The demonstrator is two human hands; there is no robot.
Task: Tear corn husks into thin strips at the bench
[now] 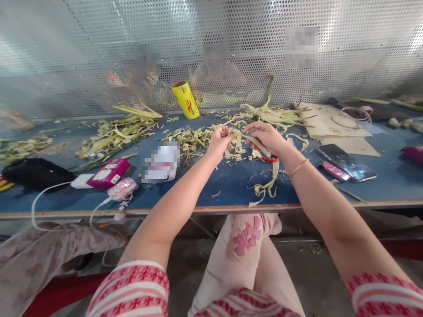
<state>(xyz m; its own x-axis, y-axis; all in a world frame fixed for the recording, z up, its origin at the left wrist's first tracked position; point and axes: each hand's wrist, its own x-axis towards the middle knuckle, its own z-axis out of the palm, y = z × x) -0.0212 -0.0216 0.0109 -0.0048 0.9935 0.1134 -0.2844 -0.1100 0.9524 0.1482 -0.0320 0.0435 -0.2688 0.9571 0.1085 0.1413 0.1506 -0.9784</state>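
Note:
Over the blue table my left hand (pixel 219 142) is closed, thumb and fingers pinching a small pale green plant piece (pixel 236 137). To its right, my right hand (pixel 268 137) bends its fingers around a pale flat strip (pixel 256 143), which slants down beneath the palm. Whether the strip is leaf or tape, I cannot tell. Both sets of fingertips are close together, near the plant piece. Something with a red handle (pixel 270 159) lies under my right hand, mostly hidden. Curled plant trimmings (pixel 194 141) are heaped beside and behind my left hand.
Stalks lie in piles at left (pixel 122 130) and back right (pixel 279 114). A yellow cardboard tube (pixel 185 100) leans near the perforated metal wall (pixel 251 53). Phones (pixel 346 163), a magenta box (pixel 109 173) with a white cable and cardboard sheets (pixel 330 121) rest on the table (pixel 205 193).

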